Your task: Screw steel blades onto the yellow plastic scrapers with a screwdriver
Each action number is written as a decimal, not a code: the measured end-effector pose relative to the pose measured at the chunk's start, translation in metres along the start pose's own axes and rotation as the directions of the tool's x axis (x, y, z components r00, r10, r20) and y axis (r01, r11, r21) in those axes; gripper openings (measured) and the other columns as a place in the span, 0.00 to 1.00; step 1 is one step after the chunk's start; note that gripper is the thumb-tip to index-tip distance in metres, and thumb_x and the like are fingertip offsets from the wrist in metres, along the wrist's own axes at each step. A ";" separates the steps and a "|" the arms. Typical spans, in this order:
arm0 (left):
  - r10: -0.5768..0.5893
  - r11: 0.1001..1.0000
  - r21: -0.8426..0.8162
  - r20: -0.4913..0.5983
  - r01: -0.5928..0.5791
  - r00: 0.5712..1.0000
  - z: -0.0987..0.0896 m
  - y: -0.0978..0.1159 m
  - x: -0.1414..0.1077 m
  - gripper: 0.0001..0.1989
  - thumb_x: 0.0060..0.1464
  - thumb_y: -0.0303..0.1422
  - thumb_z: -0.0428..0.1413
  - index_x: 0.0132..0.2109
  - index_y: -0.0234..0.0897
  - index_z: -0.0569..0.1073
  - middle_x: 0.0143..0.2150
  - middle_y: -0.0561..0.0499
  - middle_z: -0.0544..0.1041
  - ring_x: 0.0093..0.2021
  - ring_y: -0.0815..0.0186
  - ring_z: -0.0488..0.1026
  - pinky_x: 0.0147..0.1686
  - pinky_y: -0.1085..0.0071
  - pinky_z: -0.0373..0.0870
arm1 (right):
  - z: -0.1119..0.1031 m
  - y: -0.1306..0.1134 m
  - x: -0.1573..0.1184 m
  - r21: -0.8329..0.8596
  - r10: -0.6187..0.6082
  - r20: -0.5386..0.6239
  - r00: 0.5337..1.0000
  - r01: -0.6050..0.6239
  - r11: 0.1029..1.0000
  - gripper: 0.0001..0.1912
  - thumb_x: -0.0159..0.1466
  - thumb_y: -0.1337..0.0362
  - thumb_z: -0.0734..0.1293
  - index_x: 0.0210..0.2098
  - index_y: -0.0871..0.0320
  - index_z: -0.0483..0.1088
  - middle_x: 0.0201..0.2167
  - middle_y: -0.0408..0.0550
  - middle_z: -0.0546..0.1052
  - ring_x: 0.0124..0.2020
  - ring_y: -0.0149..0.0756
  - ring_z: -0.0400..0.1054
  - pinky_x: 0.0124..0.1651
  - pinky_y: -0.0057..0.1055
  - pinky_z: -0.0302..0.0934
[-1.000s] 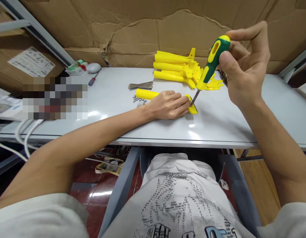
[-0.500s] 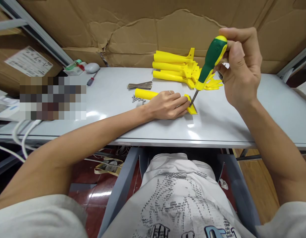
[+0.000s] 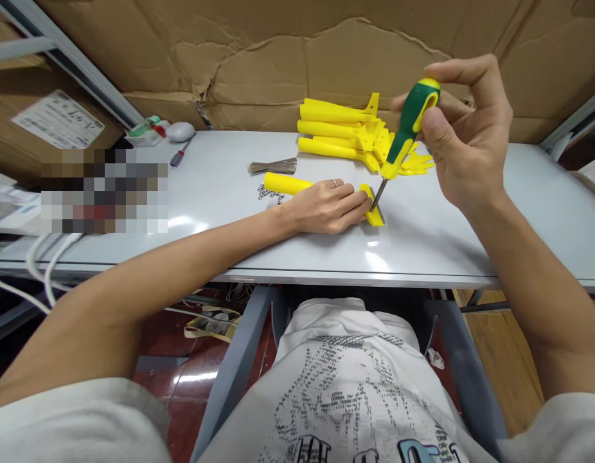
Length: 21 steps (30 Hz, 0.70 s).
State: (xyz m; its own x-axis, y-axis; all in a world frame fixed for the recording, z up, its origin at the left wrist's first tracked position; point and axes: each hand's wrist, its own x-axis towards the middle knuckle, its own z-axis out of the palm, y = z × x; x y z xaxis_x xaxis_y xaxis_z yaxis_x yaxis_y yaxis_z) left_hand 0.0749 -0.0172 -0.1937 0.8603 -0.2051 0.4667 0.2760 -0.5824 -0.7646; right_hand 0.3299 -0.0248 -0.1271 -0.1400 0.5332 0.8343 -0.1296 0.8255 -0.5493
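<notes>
My left hand (image 3: 326, 207) is closed over a yellow plastic scraper (image 3: 285, 184), pressing it flat on the table. The scraper's handle points left, and its wide head shows past my fingertips with a thin edge along its right side. In my right hand (image 3: 473, 138) is a green and yellow screwdriver (image 3: 407, 125), gripped by its handle between thumb and fingers. It leans, with its tip down on the scraper head. Small screws (image 3: 269, 194) lie in a loose pile by the handle end. Behind them sits a stack of thin metal blades (image 3: 273, 166).
Several yellow scraper handles (image 3: 331, 128) lie at the back, with flat yellow pieces (image 3: 416, 166) beside them. A second screwdriver (image 3: 180, 154) and a white rounded object (image 3: 180, 132) are at the back left. Cardboard (image 3: 259, 64) walls the table's rear. White cables (image 3: 49, 270) hang at left.
My right hand's fingers have opened out and shifted around the screwdriver handle, which has turned. The tip remains on the scraper head. My left hand has barely moved.
</notes>
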 end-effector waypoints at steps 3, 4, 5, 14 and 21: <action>0.035 0.999 0.005 0.023 -0.035 0.999 -0.001 0.001 -0.002 0.11 0.79 0.24 0.52 0.53 0.33 0.80 0.45 0.44 0.83 0.38 0.63 0.78 0.32 0.64 0.75 | -0.002 0.004 0.000 -0.071 -0.068 -0.053 0.996 0.064 0.995 0.23 0.60 0.39 0.87 0.49 0.39 0.85 0.44 0.41 0.85 0.41 0.39 0.82 0.44 0.38 0.77; 0.043 0.999 0.012 0.026 -0.043 0.999 -0.002 0.001 -0.002 0.11 0.78 0.23 0.52 0.53 0.32 0.80 0.45 0.43 0.83 0.38 0.62 0.78 0.32 0.64 0.75 | -0.001 0.004 -0.001 -0.085 -0.062 -0.071 0.996 0.056 0.995 0.23 0.61 0.37 0.85 0.49 0.38 0.86 0.45 0.41 0.85 0.40 0.39 0.80 0.44 0.38 0.77; 0.050 0.998 0.021 0.036 -0.051 0.998 -0.003 0.001 -0.002 0.12 0.78 0.23 0.52 0.54 0.32 0.80 0.46 0.43 0.83 0.38 0.62 0.77 0.32 0.64 0.75 | -0.001 0.003 -0.001 -0.084 -0.039 -0.078 0.996 0.033 0.996 0.22 0.64 0.36 0.83 0.50 0.38 0.87 0.47 0.42 0.86 0.41 0.38 0.79 0.44 0.37 0.77; 0.086 0.993 0.076 -0.001 -0.086 0.996 -0.012 -0.006 0.006 0.11 0.77 0.22 0.53 0.51 0.25 0.81 0.45 0.40 0.82 0.37 0.62 0.75 0.32 0.65 0.73 | 0.000 -0.011 0.001 0.090 0.024 0.090 0.996 -0.032 0.995 0.18 0.65 0.47 0.85 0.53 0.37 0.86 0.58 0.42 0.83 0.46 0.43 0.84 0.49 0.44 0.83; 0.016 0.998 -0.057 0.102 -0.010 0.995 -0.002 -0.003 -0.004 0.16 0.79 0.23 0.47 0.58 0.29 0.80 0.47 0.40 0.82 0.39 0.59 0.77 0.34 0.60 0.75 | -0.001 -0.009 -0.001 -0.119 -0.065 0.021 0.998 0.067 0.991 0.23 0.66 0.39 0.83 0.57 0.36 0.88 0.46 0.43 0.82 0.40 0.37 0.74 0.47 0.37 0.76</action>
State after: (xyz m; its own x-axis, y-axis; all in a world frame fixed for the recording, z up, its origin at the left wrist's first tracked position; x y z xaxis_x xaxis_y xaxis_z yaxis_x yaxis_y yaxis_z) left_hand 0.0700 -0.0167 -0.1920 0.9039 -0.1328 0.4067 0.2425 -0.6242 -0.7427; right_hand 0.3320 -0.0330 -0.1232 -0.1516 0.4742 0.8673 -0.0207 0.8757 -0.4824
